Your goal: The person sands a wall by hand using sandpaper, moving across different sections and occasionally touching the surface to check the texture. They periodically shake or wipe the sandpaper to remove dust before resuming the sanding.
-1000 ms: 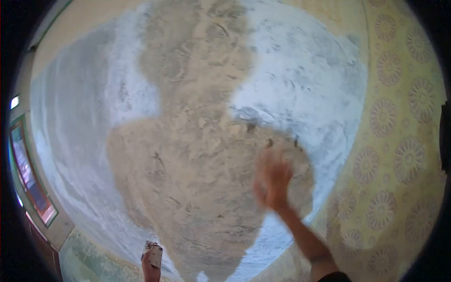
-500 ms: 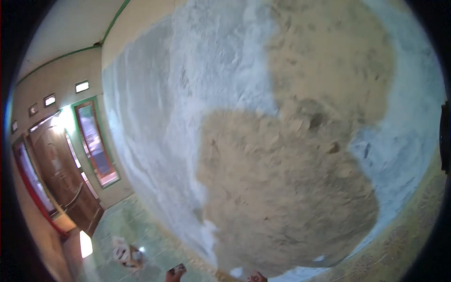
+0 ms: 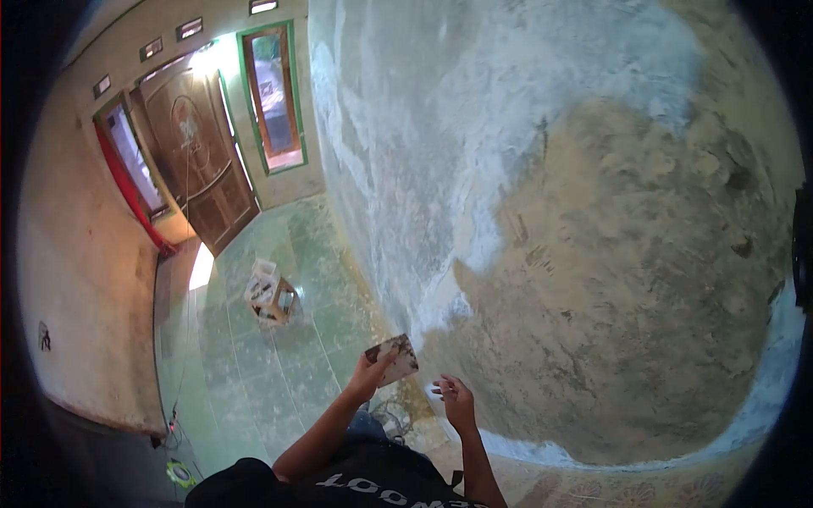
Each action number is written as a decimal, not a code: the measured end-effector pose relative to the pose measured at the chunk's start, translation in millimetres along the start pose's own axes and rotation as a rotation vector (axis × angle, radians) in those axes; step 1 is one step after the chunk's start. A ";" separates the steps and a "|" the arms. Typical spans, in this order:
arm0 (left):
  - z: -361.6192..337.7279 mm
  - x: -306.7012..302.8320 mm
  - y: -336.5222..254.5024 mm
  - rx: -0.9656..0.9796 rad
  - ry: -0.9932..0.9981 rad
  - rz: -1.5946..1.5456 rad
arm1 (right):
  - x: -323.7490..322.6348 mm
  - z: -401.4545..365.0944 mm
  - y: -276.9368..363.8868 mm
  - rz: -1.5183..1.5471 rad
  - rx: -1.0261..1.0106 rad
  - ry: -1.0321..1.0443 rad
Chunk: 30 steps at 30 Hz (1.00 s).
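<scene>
My left hand (image 3: 367,378) is closed on a flat rectangular plate (image 3: 401,362), pale with dark brown stains, held out in front of my body. To its right, my right hand (image 3: 457,401) is half curled with the fingers apart, and nothing shows in it. Both hands are close to the lower part of the wall (image 3: 584,330). That wall has a large rough tan-grey patch, bordered by smeared whitish-blue coating.
A small stool (image 3: 269,296) with items on top stands on the green tiled floor (image 3: 246,364). Farther off are a wooden door (image 3: 190,152) and a green-framed window (image 3: 273,102). A cable and a round green-white object (image 3: 179,474) lie at lower left.
My view has swung down and left, bringing the floor, stool and both forearms into sight. Both hands now show higher in the frame, the plate still in my left hand.
</scene>
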<state>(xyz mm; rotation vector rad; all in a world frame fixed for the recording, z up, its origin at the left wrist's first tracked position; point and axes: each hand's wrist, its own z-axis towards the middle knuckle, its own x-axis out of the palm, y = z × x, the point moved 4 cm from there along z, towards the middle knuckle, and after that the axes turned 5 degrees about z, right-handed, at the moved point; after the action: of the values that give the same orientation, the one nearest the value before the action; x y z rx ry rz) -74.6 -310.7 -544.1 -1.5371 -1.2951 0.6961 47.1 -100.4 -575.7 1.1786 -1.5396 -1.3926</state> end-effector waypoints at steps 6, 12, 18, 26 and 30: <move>-20.8 0.3 -67.7 0.085 0.066 -0.552 | 24.3 3.6 32.8 0.021 0.069 0.088; -13.2 -22.6 -112.8 0.253 0.043 -0.614 | 56.4 18.7 83.6 0.041 0.040 0.124; -8.1 -56.3 -142.6 0.307 0.032 -0.579 | 91.7 42.8 119.3 0.076 0.016 0.178; 17.5 -88.4 -152.0 0.266 0.090 -0.607 | 133.3 69.9 120.9 0.048 0.071 0.198; 38.3 -100.9 -150.3 0.270 0.073 -0.572 | 144.8 77.3 114.3 0.025 0.119 0.195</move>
<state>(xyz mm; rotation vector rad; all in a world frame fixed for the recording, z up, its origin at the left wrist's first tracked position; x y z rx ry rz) -194.8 -400.6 -435.8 -0.9015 -1.4292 0.4165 -87.3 -214.9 -481.7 1.3216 -1.5096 -1.1464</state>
